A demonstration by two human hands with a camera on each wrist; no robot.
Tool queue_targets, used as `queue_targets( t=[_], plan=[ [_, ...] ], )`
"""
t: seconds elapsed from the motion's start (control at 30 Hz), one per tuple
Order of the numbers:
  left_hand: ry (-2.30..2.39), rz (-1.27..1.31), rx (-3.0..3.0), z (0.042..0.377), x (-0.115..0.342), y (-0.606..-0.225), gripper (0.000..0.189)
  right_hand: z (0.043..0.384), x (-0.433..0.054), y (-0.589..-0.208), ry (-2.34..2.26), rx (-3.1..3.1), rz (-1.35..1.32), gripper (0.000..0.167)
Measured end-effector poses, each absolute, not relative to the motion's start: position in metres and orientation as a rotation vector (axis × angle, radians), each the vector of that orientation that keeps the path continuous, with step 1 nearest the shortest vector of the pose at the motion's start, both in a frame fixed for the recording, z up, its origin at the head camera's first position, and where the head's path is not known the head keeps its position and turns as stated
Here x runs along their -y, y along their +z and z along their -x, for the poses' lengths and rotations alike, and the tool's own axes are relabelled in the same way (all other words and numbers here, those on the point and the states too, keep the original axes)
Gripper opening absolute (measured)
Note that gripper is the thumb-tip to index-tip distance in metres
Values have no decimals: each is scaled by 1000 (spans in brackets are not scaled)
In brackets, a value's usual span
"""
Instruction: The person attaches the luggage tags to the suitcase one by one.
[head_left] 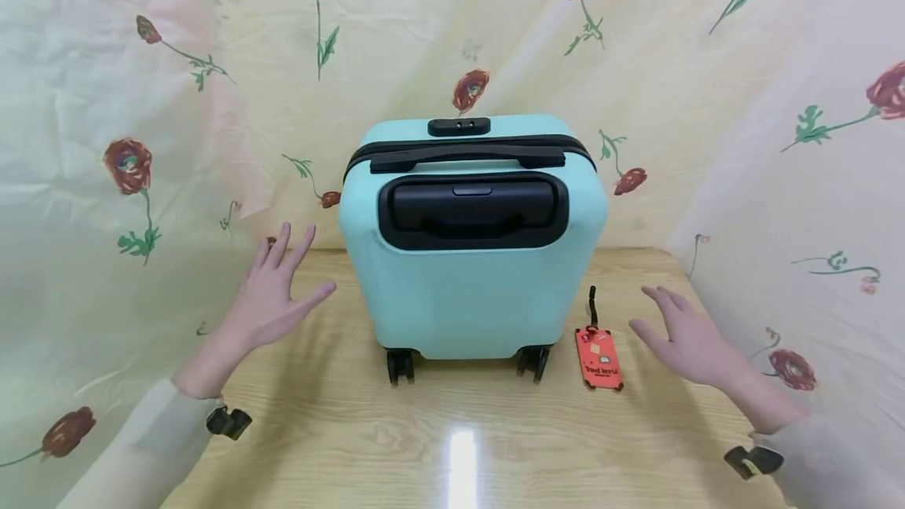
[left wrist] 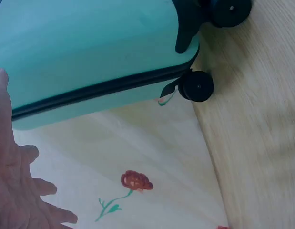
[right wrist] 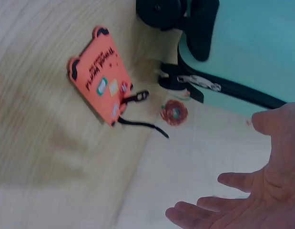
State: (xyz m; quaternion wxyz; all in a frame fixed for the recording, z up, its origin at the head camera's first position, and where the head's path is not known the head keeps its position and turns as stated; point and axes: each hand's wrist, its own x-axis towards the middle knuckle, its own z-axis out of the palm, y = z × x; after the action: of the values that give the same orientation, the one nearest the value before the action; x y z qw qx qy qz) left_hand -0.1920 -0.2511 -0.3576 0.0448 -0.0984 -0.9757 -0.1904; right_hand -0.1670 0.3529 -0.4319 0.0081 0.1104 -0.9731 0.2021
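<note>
A mint-green suitcase point(head_left: 470, 297) stands upright on its black wheels, its dark top carry handle point(head_left: 467, 154) and recessed pull handle point(head_left: 474, 206) facing me. Left of it, my left hand point(head_left: 279, 301) hovers with fingers spread and nothing in it; the left wrist view shows this hand point(left wrist: 18, 186) beside the case's side. On the other side, my right hand point(head_left: 689, 340) is held in the air with straight fingers, holding nothing. Between that hand and the suitcase lies a red luggage tag point(head_left: 599, 360) with a black strap point(head_left: 592, 305), flat on the wood surface.
Behind and on both sides hangs pale cloth point(head_left: 396, 30) printed with red flowers. The wooden tabletop point(head_left: 375, 446) stretches in front of the suitcase, with a bright light reflection on it. A black combination lock point(head_left: 459, 127) sits at the suitcase's top.
</note>
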Motion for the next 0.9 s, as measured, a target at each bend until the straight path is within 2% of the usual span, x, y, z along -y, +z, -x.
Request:
queue_targets(
  t=[0.27, 0.53, 0.9],
  plan=[
    [-1029, 574, 2908, 210, 251, -348, 71, 174, -332, -460, 632, 3021, -333, 64],
    [-1498, 668, 2602, 218, 229, -329, 59, 176, -314, -495, 644, 3018, -330, 58],
    [-1364, 666, 2421, 228, 197, -295, 61, 182, -298, -525, 628, 2959, -288, 53]
  ],
)
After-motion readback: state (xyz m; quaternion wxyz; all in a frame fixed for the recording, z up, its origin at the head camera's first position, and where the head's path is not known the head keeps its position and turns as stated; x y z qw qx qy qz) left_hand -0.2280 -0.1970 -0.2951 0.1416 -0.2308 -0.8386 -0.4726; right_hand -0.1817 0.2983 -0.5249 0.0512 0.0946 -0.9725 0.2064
